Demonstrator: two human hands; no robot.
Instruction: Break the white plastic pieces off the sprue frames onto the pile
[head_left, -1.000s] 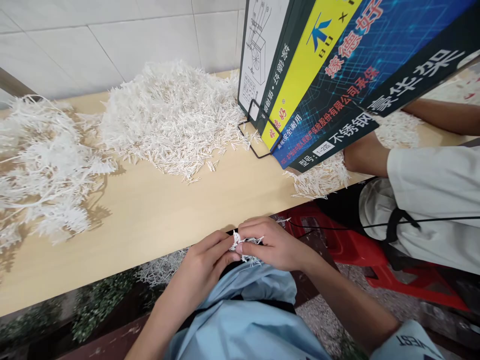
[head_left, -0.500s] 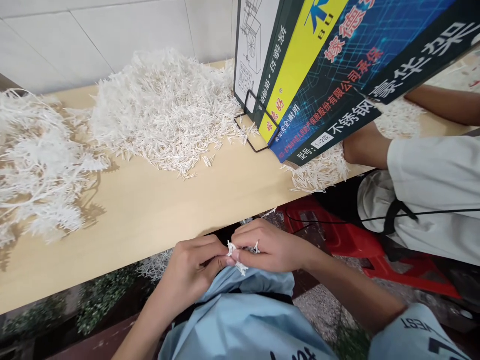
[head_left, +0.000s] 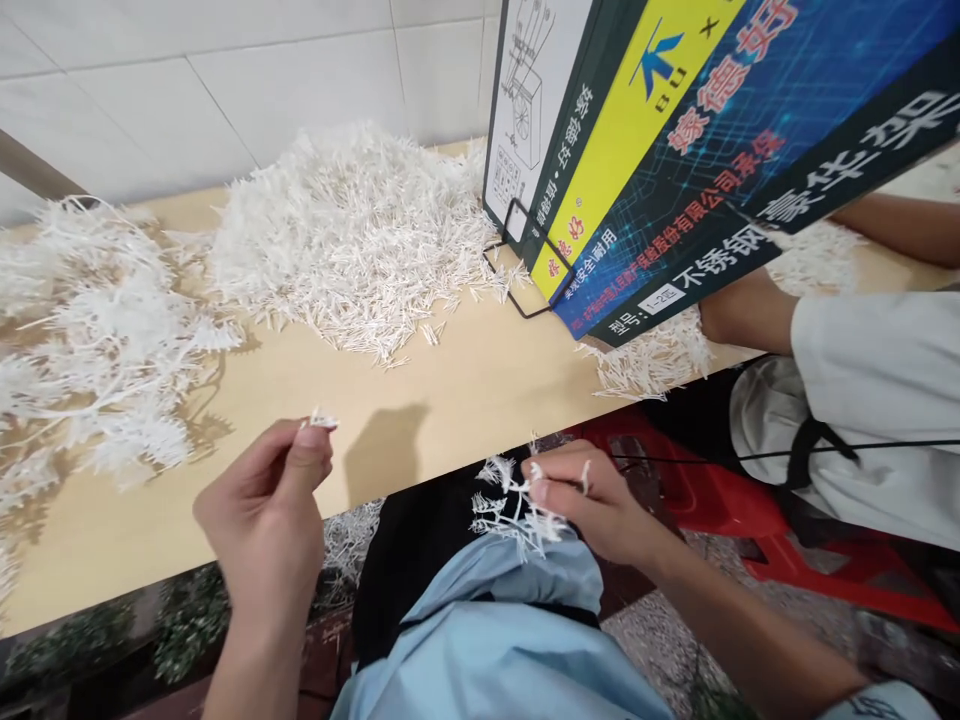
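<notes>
My left hand (head_left: 270,510) is raised over the front edge of the wooden table (head_left: 465,385), its thumb and fingers pinched on a tiny white plastic tip (head_left: 322,421). My right hand (head_left: 592,500) stays over my lap, closed on a small white plastic branch sprig (head_left: 510,505) with several spiky twigs sticking out to the left. The two hands are well apart.
A big heap of loose white plastic needles (head_left: 360,235) lies mid-table; a pile of white branch sprigs (head_left: 90,340) sits at the left. A printed cardboard box (head_left: 675,130) leans at the right. Another person in white (head_left: 870,400) sits beside me on a red stool (head_left: 720,490).
My hands were together over my lap, working the sprig. The left hand has pulled away up and left with a small white tip; the right keeps the sprig.
</notes>
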